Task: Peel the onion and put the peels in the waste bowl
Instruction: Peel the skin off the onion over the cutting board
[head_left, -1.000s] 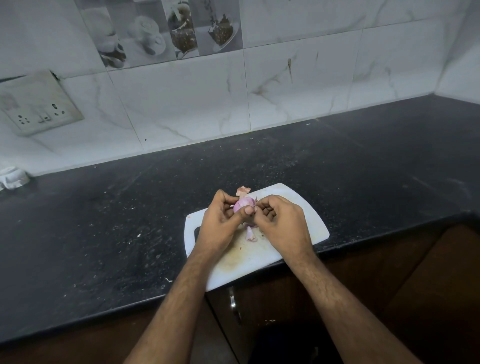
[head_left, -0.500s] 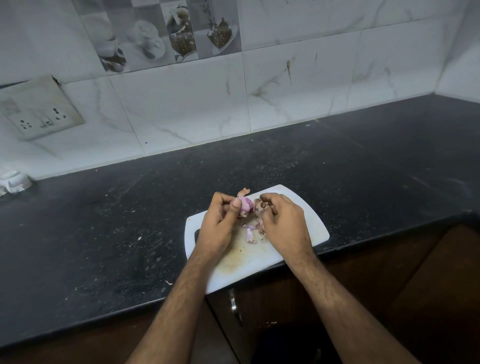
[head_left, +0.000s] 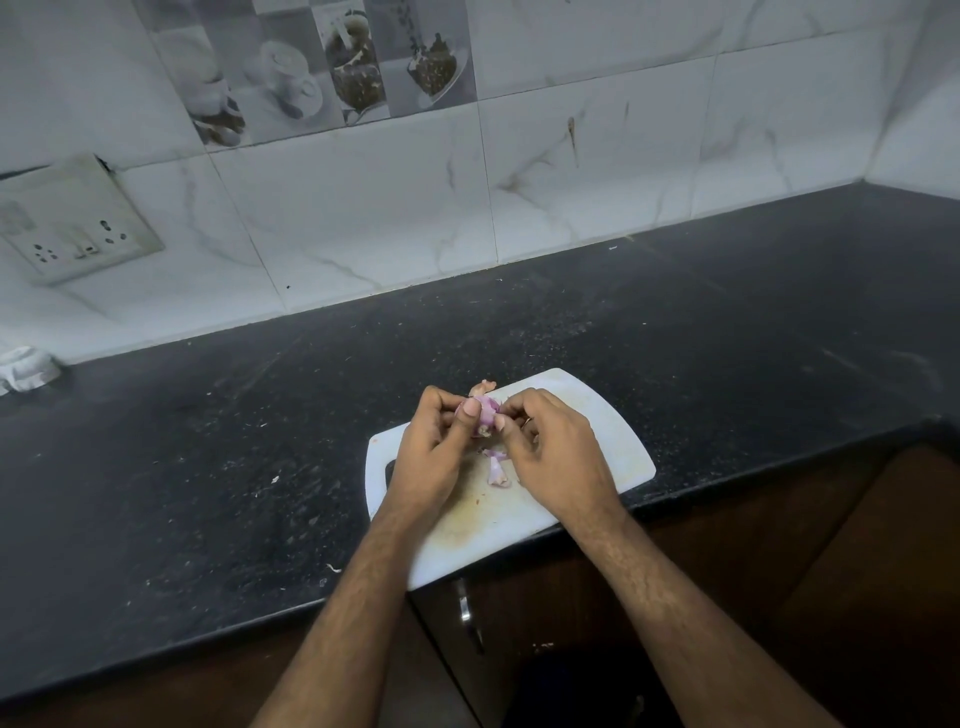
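A small pink-purple onion (head_left: 485, 414) is held just above the white cutting board (head_left: 618, 436). My left hand (head_left: 434, 452) grips it from the left, thumb laid across its front. My right hand (head_left: 550, 452) pinches its right side with curled fingertips. A loose strip of peel (head_left: 496, 470) lies on the board below the onion, between my hands. Another pale peel piece (head_left: 483, 387) lies at the board's far edge, behind the onion. No waste bowl is in view.
The board sits at the front edge of a black speckled counter (head_left: 208, 467) and overhangs it slightly. A crumpled white object (head_left: 26, 369) lies at the far left by the tiled wall. A socket plate (head_left: 78, 228) is on the wall. A cabinet handle (head_left: 465, 613) shows below.
My hands parted briefly half a second ago, and a peel strip dropped onto the board. They have since closed together on the onion again.
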